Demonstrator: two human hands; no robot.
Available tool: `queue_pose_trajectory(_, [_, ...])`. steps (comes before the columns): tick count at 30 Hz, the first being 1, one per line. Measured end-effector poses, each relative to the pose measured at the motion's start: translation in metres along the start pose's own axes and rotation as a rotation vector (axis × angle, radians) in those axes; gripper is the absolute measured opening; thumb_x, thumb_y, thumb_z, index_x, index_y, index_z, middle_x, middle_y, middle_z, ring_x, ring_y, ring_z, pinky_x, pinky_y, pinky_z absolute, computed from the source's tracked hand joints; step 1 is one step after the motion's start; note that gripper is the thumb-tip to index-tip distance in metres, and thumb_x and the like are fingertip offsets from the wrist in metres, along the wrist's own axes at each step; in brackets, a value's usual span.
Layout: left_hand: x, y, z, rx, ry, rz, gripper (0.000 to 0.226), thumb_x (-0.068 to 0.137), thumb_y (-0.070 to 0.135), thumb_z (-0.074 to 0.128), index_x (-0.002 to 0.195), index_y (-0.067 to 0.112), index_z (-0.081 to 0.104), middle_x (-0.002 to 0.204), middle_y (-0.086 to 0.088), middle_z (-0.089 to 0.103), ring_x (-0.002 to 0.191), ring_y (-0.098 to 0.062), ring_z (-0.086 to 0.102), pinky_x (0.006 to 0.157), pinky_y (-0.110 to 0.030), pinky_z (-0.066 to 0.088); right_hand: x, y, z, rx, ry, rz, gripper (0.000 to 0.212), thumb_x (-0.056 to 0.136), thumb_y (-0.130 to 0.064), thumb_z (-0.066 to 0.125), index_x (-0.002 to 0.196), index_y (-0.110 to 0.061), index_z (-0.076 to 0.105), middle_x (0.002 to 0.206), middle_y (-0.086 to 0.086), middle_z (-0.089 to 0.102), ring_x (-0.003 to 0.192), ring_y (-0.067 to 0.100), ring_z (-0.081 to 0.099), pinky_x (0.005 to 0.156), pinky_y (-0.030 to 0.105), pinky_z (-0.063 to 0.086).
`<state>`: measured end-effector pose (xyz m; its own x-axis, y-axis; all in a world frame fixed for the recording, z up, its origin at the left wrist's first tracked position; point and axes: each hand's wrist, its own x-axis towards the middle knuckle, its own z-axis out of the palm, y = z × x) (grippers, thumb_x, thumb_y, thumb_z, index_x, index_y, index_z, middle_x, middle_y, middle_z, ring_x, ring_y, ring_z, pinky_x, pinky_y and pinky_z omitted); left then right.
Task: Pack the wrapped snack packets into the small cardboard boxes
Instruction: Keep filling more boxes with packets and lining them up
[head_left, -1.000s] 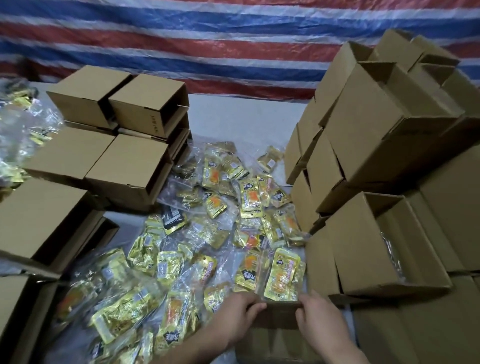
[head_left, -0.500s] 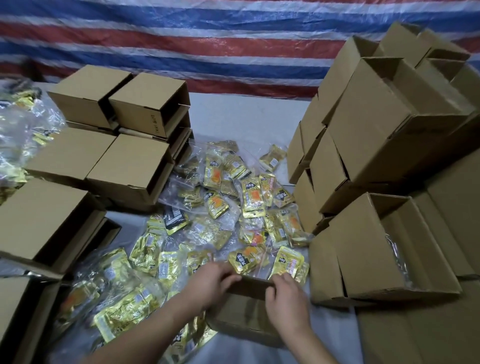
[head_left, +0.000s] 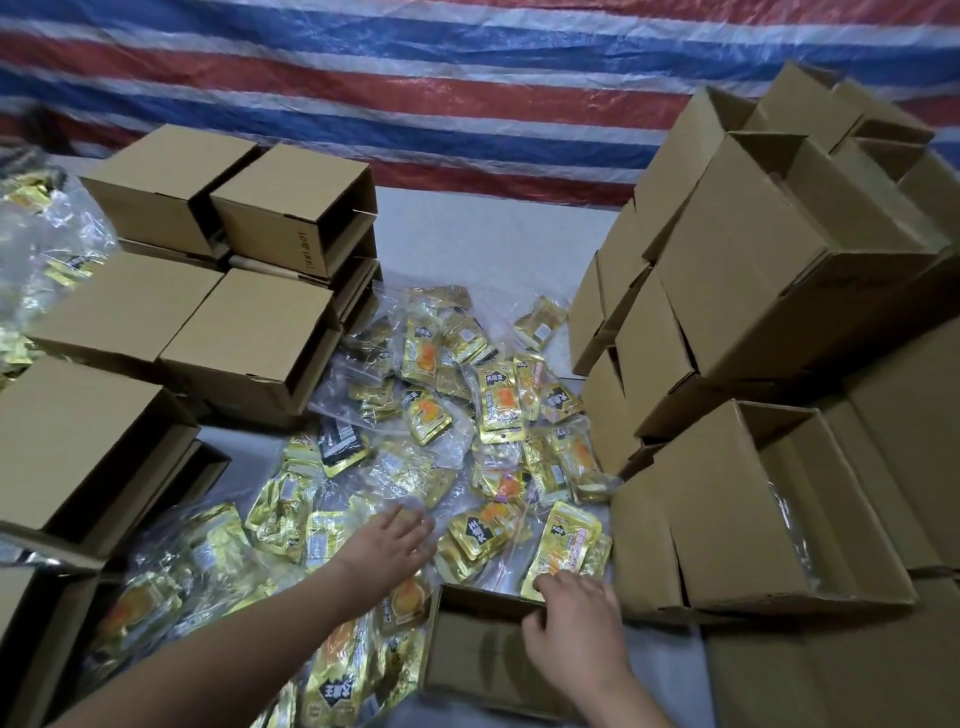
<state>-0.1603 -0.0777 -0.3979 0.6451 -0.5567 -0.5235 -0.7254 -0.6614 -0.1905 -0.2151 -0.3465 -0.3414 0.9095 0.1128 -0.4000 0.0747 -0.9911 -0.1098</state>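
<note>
Foil snack packets (head_left: 498, 410), light and slippery: open left hand (head_left: 387, 540) is reaching; pinch an edge. Right hand (head_left: 576, 629) is gripping the small cardboard box (head_left: 478, 654) rim.

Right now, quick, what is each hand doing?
Left hand: open, fingers spread over the snack packets, holding nothing.
Right hand: fingers curled over the small box's rim, holding it.

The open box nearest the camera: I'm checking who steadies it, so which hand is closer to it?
Right. The right hand grips the far rim of the open box; the left hand reaches beyond it, over the snack packets.
</note>
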Motion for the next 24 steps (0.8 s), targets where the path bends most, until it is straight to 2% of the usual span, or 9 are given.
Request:
queue_pose_trajectory(3, [0.011,0.000,0.008,0.126,-0.107,0.013,0.091,0.095,0.032,0.059,0.158,0.016,-0.005,0.165,-0.017,-0.004,0.151,-0.039,-0.007,0.121,-0.055,-0.008,0.003,-0.007,-0.005,-0.019,-0.022,-0.020,0.045,0.082,-0.045,0.034,0.116,-0.029,0.057,0.115,-0.008,0.059,0.114,0.017,0.051,0.110,0.040,0.029])
queue_pose_trajectory(8, [0.021,0.002,0.013,0.180,-0.083,0.023,0.082,0.089,0.025,0.065,0.155,0.013,0.018,0.162,-0.020,0.018,0.150,-0.043,0.008,0.118,-0.057,-0.008,0.004,-0.009,-0.006,-0.015,-0.070,-0.062,0.050,0.083,-0.048,0.037,0.124,-0.027,0.055,0.120,-0.005,0.058,0.120,0.020,0.049,0.119,0.046,0.016])
queue_pose_trajectory(15, [0.016,0.002,0.009,0.177,-0.090,0.023,0.084,0.096,0.034,0.056,0.159,0.011,0.004,0.165,-0.018,0.007,0.152,-0.040,0.000,0.122,-0.057,-0.005,0.004,0.001,0.001,-0.014,-0.101,-0.080,0.069,0.080,-0.071,0.031,0.132,-0.030,0.052,0.126,-0.009,0.056,0.125,0.017,0.047,0.120,0.049,0.010])
queue_pose_trajectory(16, [0.012,-0.001,0.008,0.131,-0.081,-0.003,0.081,0.096,0.032,0.055,0.158,0.009,0.008,0.164,-0.019,0.010,0.152,-0.039,0.003,0.123,-0.055,-0.002,0.004,0.002,0.001,-0.002,-0.095,-0.080,0.075,0.078,-0.078,0.030,0.133,-0.031,0.051,0.127,-0.011,0.055,0.126,0.016,0.047,0.121,0.049,0.008])
queue_pose_trajectory(18, [0.002,-0.009,0.004,-0.036,-0.035,-0.097,0.067,0.092,0.025,0.055,0.150,0.010,0.024,0.156,-0.018,0.030,0.145,-0.035,0.026,0.124,-0.049,0.012,0.004,0.002,-0.002,0.040,-0.071,-0.088,0.087,0.073,-0.089,0.027,0.135,-0.033,0.050,0.130,-0.014,0.054,0.127,0.012,0.045,0.122,0.047,0.003])
queue_pose_trajectory(19, [-0.003,-0.014,0.000,-0.135,0.009,-0.145,0.061,0.089,0.030,0.054,0.144,0.014,0.031,0.146,-0.013,0.043,0.134,-0.029,0.040,0.121,-0.045,0.022,0.004,0.001,-0.004,0.065,-0.050,-0.097,0.090,0.072,-0.092,0.025,0.137,-0.034,0.049,0.132,-0.016,0.053,0.129,0.010,0.044,0.122,0.046,0.001])
queue_pose_trajectory(21, [-0.010,-0.025,-0.015,-0.348,0.111,-0.239,0.055,0.082,0.051,0.047,0.130,0.024,0.040,0.122,0.001,0.055,0.111,-0.017,0.051,0.109,-0.034,0.035,0.005,-0.003,-0.013,0.145,-0.001,-0.117,0.091,0.075,-0.091,0.021,0.142,-0.035,0.044,0.138,-0.020,0.048,0.133,0.006,0.040,0.122,0.042,-0.002])
queue_pose_trajectory(22, [-0.013,-0.030,-0.028,-0.455,0.163,-0.296,0.053,0.078,0.057,0.047,0.122,0.028,0.041,0.112,0.006,0.056,0.102,-0.013,0.052,0.101,-0.030,0.040,0.006,-0.006,-0.018,0.217,0.015,-0.125,0.089,0.077,-0.090,0.021,0.145,-0.035,0.041,0.142,-0.020,0.046,0.135,0.004,0.037,0.123,0.040,0.001])
queue_pose_trajectory(24, [-0.015,-0.039,-0.058,-0.673,0.299,-0.399,0.052,0.075,0.054,0.062,0.115,0.029,0.040,0.100,0.010,0.057,0.087,-0.009,0.055,0.080,-0.025,0.049,0.011,-0.014,-0.034,0.523,0.004,-0.116,0.083,0.082,-0.085,0.031,0.148,-0.034,0.036,0.147,-0.018,0.042,0.138,0.005,0.035,0.121,0.035,0.019])
